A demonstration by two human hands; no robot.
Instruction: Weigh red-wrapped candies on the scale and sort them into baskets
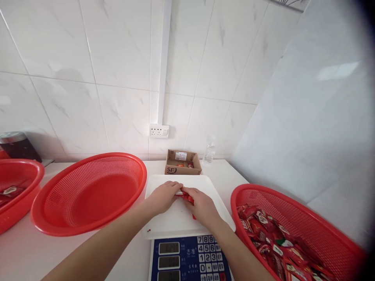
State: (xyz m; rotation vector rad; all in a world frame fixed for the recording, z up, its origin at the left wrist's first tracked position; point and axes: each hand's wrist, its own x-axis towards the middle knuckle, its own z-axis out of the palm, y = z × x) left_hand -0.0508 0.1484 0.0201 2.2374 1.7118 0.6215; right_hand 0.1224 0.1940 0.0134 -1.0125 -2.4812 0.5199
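My left hand (164, 198) and my right hand (202, 206) meet over the white pan of a digital weighing scale (190, 257). Between them sit small red packets (187, 197), mostly covered by my fingers, so I cannot tell how many there are. Both sets of fingers curl around these packets from opposite sides. A bit of red shows under my right palm. Tiny dark red specks lie at the pan's front left corner. The lit display digits are too faint to read surely.
Left of the scale stands an empty red mesh basket (140, 177), with another red basket (38, 171) holding packets beyond it. A red basket of packets (295, 203) is at right. Behind are a small cardboard box (181, 170), a clear plastic bottle (209, 153) and a wall socket (159, 131).
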